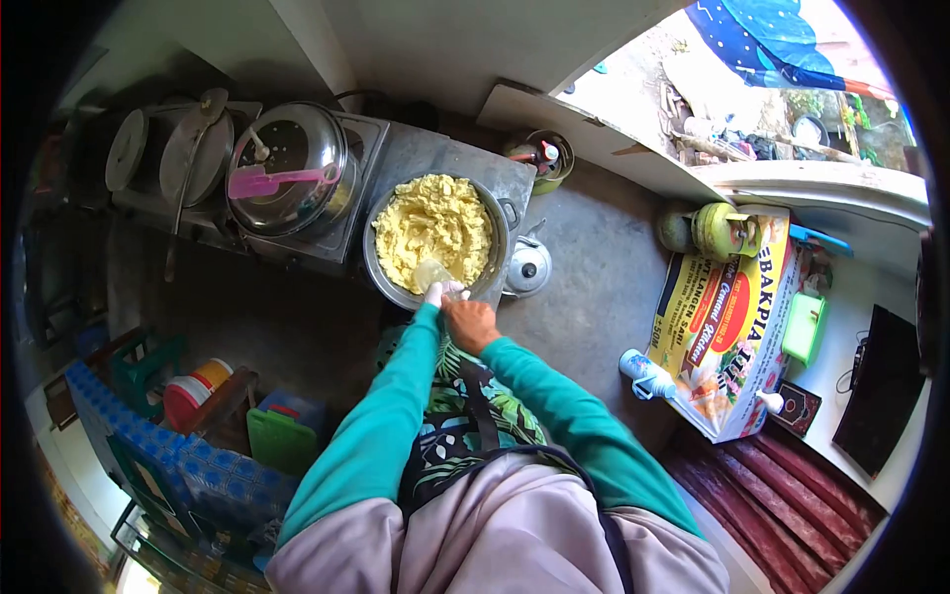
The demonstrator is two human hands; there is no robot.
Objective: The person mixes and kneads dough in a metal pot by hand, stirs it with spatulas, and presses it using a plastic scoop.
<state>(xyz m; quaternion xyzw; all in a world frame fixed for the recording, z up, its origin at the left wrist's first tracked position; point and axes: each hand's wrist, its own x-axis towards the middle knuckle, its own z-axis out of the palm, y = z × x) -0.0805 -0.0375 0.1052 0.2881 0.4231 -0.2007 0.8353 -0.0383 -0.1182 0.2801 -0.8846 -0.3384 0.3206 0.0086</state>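
Note:
A large metal pot (503, 238) on the grey counter holds a lumpy yellow mass (432, 223). At the pot's near rim my left hand (442, 291), which looks covered in a clear or whitish glove, is closed near a translucent piece (429, 273) that touches the yellow mass. What exactly its fingers hold is too small to make out. My right hand (471, 322) is bare and closed, right beside the left one at the rim; its fingertips and anything within them are hidden.
Left of the pot, a lidded steamer (287, 148) carries a pink spatula (282, 180); a long ladle (191, 178) lies further left. A kettle (528, 267) stands close to the pot's right. Gas cylinders (717, 230) and a printed box (727, 327) are at the right.

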